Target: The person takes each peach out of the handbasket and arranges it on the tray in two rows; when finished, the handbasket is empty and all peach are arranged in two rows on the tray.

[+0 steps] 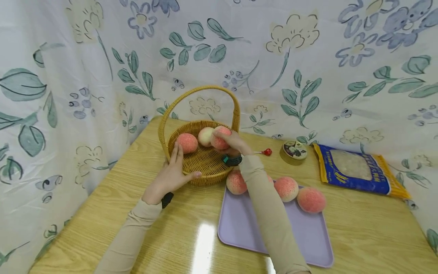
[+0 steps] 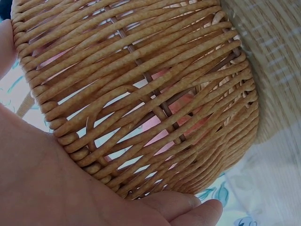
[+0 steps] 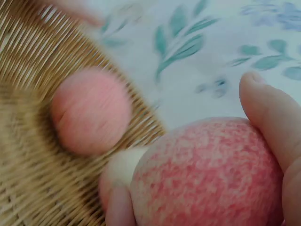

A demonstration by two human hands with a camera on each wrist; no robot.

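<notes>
A wicker basket with an arched handle stands on the table. My left hand rests against its near left side, fingers extended along the rim and thumb at the front; the left wrist view shows the palm against the weave. My right hand grips a red-speckled peach over the basket's right part. Inside lie a pink peach at the left and a paler peach beside the held one. Several peaches sit along the far edge of a lilac tray, one partly hidden by my right sleeve.
Right of the basket are a red lollipop, a round tin and a blue and yellow food packet. A floral curtain hangs behind the table and along its left side.
</notes>
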